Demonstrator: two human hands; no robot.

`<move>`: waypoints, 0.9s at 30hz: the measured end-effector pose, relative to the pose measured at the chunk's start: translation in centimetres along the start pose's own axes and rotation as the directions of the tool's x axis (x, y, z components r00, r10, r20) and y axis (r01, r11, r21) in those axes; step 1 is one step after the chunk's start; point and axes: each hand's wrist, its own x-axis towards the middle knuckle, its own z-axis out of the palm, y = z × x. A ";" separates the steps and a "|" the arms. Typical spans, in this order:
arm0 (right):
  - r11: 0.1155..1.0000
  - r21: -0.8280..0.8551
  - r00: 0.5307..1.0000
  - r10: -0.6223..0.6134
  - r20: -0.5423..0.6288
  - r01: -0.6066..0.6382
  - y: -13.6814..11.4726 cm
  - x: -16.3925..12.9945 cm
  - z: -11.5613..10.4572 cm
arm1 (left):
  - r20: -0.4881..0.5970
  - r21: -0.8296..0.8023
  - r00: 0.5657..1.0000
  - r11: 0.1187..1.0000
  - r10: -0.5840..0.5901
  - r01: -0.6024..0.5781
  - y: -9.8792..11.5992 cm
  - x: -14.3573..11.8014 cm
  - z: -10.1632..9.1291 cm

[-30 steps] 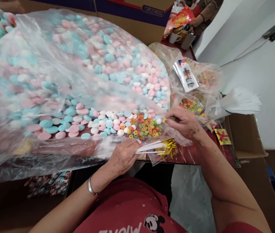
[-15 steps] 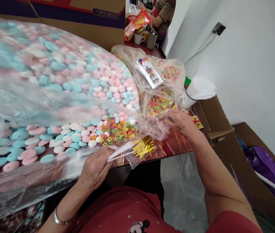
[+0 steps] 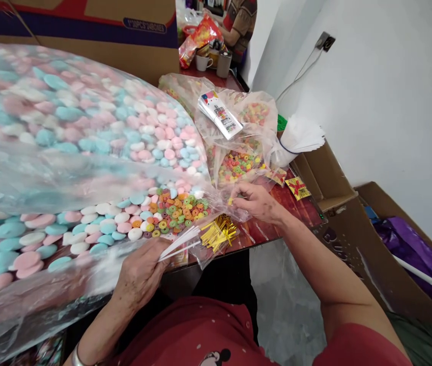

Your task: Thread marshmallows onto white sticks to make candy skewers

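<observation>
A: Which hand is on the sticks?

B: The left hand point(image 3: 139, 274). Its grip is pressed together on a few thin white sticks point(image 3: 179, 244), held at their near ends. The sticks run up and to the right from the fingers, toward the pile of colourful ring candies point(image 3: 175, 208).

A: So the long axis points at the rings?

B: Roughly. The free tips end just short of the rings, beside a bunch of gold twist ties point(image 3: 219, 231) that lies to the right of the tips.

A: And the right hand point(image 3: 257, 203)?

B: It sits to the right of the ring pile, at the pile's far edge, fingertips drawn together on something small and yellowish; I judge it a single ring, but it is too small to be sure. That hand is the one nearer the rings. It lies right of and slightly beyond the stick tips.

A: What else lies around the rings?

B: To their left, pink, blue and white disc candies point(image 3: 97, 223) spill from a big clear bag point(image 3: 48, 168). Beyond the rings, a smaller clear bag point(image 3: 242, 152) holds more rings, with a printed label pack point(image 3: 219, 114) on it. Right of that bag, a bundle of white paper cones point(image 3: 299, 137). All rest on the dark red surface point(image 3: 295, 213).
</observation>
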 end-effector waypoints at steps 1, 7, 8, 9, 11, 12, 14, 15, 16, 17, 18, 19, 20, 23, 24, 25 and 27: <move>0.998 -0.058 1.000 0.015 0.004 -0.015 0.4 0.1 0.3 | 0.003 0.002 1.000 1.000 -0.003 0.003 0.0 0.0 0.0; 0.830 -0.550 0.990 0.021 -0.140 -0.095 3.0 0.6 0.8 | 0.021 0.002 1.000 1.000 -0.018 0.018 -0.2 -0.3 0.1; 0.811 -0.576 0.989 0.021 -0.148 -0.104 3.1 0.7 0.6 | 0.019 0.003 1.000 1.000 -0.019 0.019 -0.2 -0.3 0.1; 0.805 -0.583 0.988 0.016 -0.156 -0.105 3.0 0.7 0.4 | 0.016 0.004 1.000 1.000 -0.019 0.019 -0.2 -0.3 0.1; 0.826 -0.556 0.982 -0.016 -0.191 -0.094 2.5 0.7 -0.3 | 0.019 0.002 1.000 1.000 -0.018 0.018 -0.3 -0.4 0.1; 0.844 -0.529 0.976 -0.036 -0.216 -0.086 2.2 0.6 -0.7 | 0.021 0.001 1.000 1.000 -0.019 0.019 -0.3 -0.4 0.1; 0.889 -0.451 0.967 -0.042 -0.251 -0.079 1.7 0.4 -1.6 | 0.025 0.003 0.999 1.000 -0.022 0.022 -0.4 -0.4 0.1; 0.916 -0.391 0.969 -0.014 -0.247 -0.087 1.5 0.2 -2.0 | 0.025 0.006 0.999 1.000 -0.023 0.023 -0.4 -0.4 0.2; 0.941 -0.321 0.975 0.032 -0.221 -0.104 1.4 0.0 -2.2 | 0.022 0.007 0.999 1.000 -0.023 0.023 -0.5 -0.4 0.2; 0.958 -0.258 0.979 0.082 -0.186 -0.129 1.4 -0.2 -2.4 | 0.018 0.006 1.000 1.000 -0.024 0.024 -0.4 -0.4 0.2; 0.962 -0.225 0.980 0.123 -0.155 -0.156 1.4 -0.4 -2.3 | 0.014 0.002 1.000 1.000 -0.025 0.025 -0.4 -0.3 0.1; 0.955 -0.235 0.979 0.150 -0.139 -0.180 1.5 -0.5 -2.2 | 0.009 -0.003 1.000 1.000 -0.028 0.028 -0.3 -0.2 0.1; 0.938 -0.290 0.978 0.158 -0.134 -0.192 1.7 -0.6 -2.0 | 0.002 -0.009 1.000 0.999 -0.030 0.030 -0.2 -0.2 0.0; 0.799 -0.570 0.981 0.143 -0.131 -0.192 2.1 -0.4 -0.8 | -0.013 -0.023 0.999 0.999 -0.033 0.033 0.1 0.1 -0.1; 0.737 -0.647 0.981 0.159 -0.115 -0.195 2.1 -0.3 -0.4 | -0.015 -0.027 0.999 0.999 -0.032 0.031 0.1 0.1 -0.1; 0.675 -0.710 0.977 0.189 -0.100 -0.203 2.1 -0.3 0.0 | -0.016 -0.031 0.999 0.999 -0.031 0.031 0.2 0.2 -0.2; 0.562 -0.798 0.961 0.265 -0.075 -0.217 1.9 -0.1 0.6 | -0.017 -0.033 0.999 0.999 -0.030 0.030 0.2 0.2 -0.2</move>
